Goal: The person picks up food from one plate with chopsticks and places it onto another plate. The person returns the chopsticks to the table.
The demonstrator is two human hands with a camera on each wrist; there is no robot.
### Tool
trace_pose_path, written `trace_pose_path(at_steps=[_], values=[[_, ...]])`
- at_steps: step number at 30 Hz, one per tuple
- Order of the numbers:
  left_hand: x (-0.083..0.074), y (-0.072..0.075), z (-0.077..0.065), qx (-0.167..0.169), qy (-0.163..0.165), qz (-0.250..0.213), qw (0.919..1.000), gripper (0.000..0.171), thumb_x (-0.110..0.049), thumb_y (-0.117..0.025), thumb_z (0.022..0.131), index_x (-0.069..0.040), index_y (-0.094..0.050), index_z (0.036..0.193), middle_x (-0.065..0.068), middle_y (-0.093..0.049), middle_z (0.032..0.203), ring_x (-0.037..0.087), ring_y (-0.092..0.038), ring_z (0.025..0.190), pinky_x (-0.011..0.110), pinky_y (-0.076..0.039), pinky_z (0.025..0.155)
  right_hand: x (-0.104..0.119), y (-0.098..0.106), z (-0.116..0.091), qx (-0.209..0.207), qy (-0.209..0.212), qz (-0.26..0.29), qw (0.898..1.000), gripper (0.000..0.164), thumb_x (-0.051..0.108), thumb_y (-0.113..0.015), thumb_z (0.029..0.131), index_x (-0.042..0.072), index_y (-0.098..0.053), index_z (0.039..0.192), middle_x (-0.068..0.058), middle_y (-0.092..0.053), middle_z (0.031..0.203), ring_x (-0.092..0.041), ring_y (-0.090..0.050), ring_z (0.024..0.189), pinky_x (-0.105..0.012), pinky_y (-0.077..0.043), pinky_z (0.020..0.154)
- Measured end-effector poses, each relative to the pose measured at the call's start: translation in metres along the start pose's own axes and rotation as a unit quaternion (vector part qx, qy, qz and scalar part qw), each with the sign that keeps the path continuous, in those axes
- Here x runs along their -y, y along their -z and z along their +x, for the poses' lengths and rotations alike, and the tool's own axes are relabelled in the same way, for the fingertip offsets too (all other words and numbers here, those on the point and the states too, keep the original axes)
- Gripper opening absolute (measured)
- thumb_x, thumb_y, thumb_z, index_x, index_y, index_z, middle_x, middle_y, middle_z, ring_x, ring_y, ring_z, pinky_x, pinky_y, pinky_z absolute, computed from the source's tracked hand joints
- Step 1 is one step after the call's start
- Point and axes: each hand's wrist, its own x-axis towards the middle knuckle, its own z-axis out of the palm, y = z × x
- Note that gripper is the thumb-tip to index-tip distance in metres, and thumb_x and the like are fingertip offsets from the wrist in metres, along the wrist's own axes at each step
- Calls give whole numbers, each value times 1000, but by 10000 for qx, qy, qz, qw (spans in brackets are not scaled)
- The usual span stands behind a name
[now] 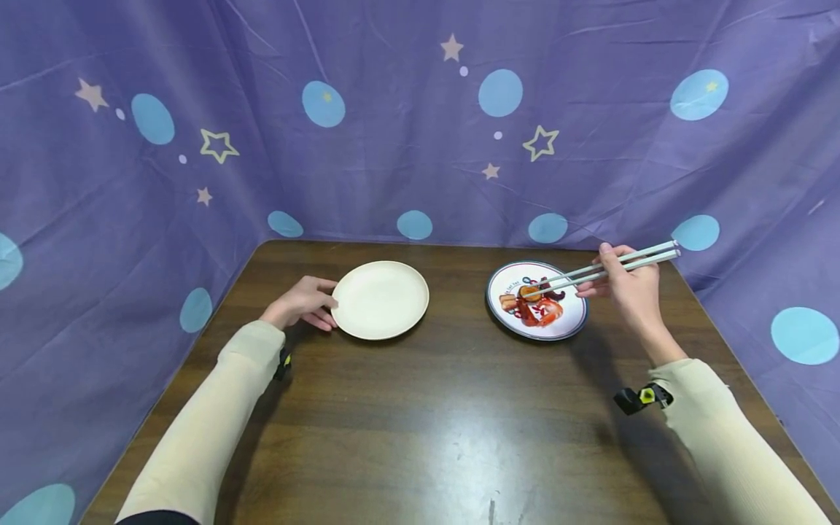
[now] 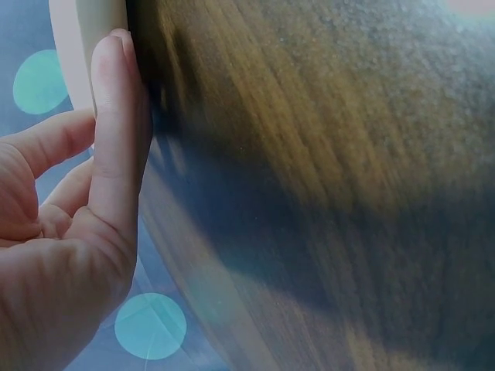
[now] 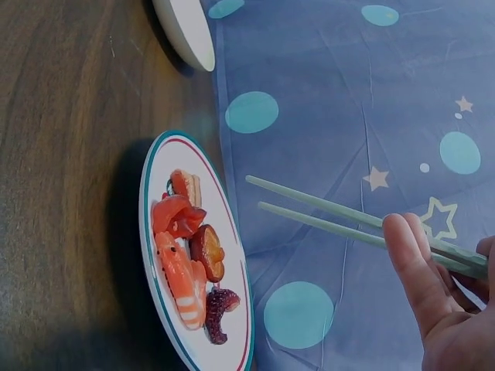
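On the left of the table, my left hand [image 1: 307, 300] holds the rim of a bare cream plate [image 1: 382, 300] between thumb and fingers. Its fingertips [image 2: 112, 58] lie against the plate's edge in the left wrist view. My right hand [image 1: 630, 288] grips a pair of pale green chopsticks [image 3: 317, 222]. Their tips stand slightly apart with nothing between them, over the blue-rimmed white plate [image 1: 571, 328] in the head view. That plate carries food pieces: a shrimp [image 3: 179, 278], a round brown slice [image 3: 207, 251], a dark purple curled piece [image 3: 222, 309] and an orange-red piece [image 3: 179, 216].
Both plates stand toward the back of the brown wooden table [image 1: 394, 408], with a gap between them. A purple curtain [image 1: 407, 146] with stars and blue dots closes off the back and sides. Each wrist wears a black strap, seen at the right cuff [image 1: 630, 400].
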Motion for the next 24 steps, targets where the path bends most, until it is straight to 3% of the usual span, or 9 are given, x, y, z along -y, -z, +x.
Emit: trace_pose_path(at_steps=[6,12,24], values=[[-1,1,1,20,-3,-1,10000,69,7,-55,98,11,-26,161,22,-72,85,25,-74,65,39,-69,66,-1,4,0,-127,-283,-26,9995,32,15,-61,108,-13,-57,95,-17,-70,67,-27,-72,51,-42,-64,51],[-2,-1,-1,-6,-3,14,10000,69,8,-54,99,11,-26,161,23,-72,86,26,-75,66,39,-69,66,-5,7,-1,-252,-444,-172,9985,39,15,-61,108,-21,-51,100,-18,-70,68,-27,-72,51,-41,-64,50],[-4,-2,-2,-32,63,42,10000,69,8,-54,99,11,-25,162,23,-71,85,26,-74,65,39,-69,65,-18,14,0,-112,-664,-308,9973,36,15,-57,110,-19,-51,100,-16,-71,69,-27,-73,54,-40,-65,52]])
